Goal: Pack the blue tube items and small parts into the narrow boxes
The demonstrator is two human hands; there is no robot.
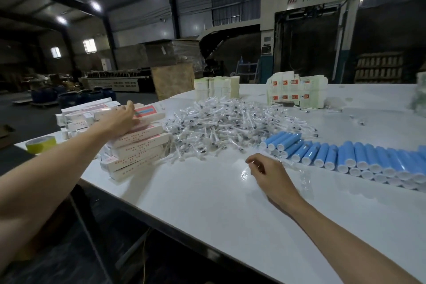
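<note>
The person's left hand lies flat on top of the stack of narrow white cardboard boxes with pink print at the left edge of the glossy white table. Its fingers are stretched out nearly straight and rest on the uppermost box; they are not wrapped round it.

The right hand sits low over bare tabletop with its fingers loosely curled and the thumb close to the forefinger. I can't tell from here whether anything small is pinched there. The blue plastic tubes with white caps lie side by side just beyond and to the right of that hand, not touching it. The heap of small clear-wrapped white parts spreads between the boxes and the tubes, clear of both hands.

A roll of yellow-green tape stands near the table's left corner.
</note>
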